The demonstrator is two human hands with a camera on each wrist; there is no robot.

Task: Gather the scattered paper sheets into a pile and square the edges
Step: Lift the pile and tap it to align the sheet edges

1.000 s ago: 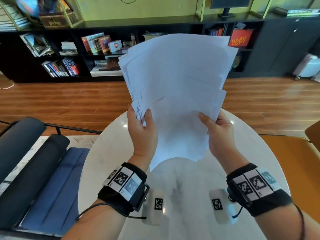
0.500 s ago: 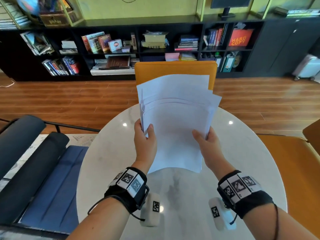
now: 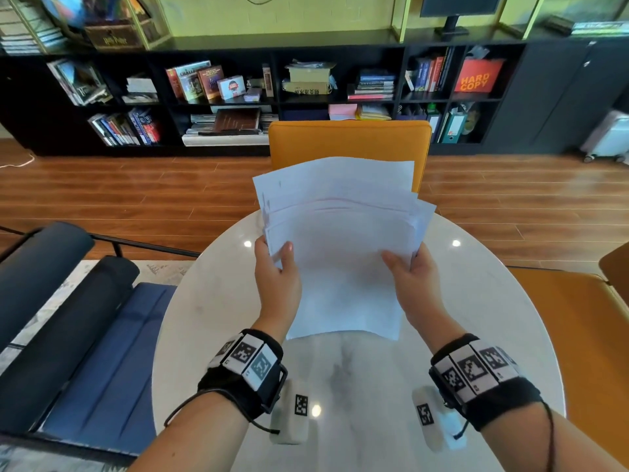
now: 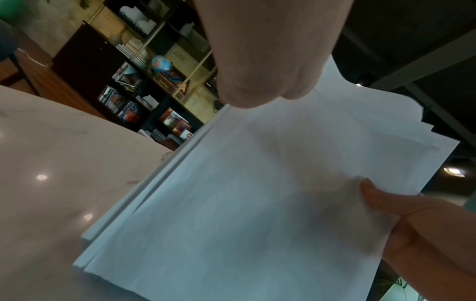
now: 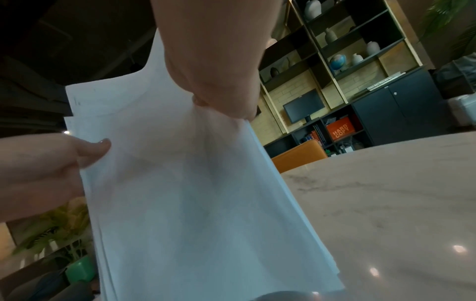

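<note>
Pinched at both side edges: your left hand (image 3: 277, 281) and right hand (image 3: 410, 279) hold the paper stack (image 3: 340, 253) upright over the round marble table (image 3: 211, 301). Gathered; top edges fanned, squaring outstanding.

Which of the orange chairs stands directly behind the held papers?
The orange chair at the table's far side, its backrest rising just above the paper stack. The other orange chair stands off to the right.

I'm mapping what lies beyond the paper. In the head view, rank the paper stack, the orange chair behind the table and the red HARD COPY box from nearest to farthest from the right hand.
1. Paper stack: held in the right hand.
2. Orange chair: straight ahead, past the table's far edge.
3. Red HARD COPY box: on the bookshelf against the back wall, ahead and to the right.
</note>
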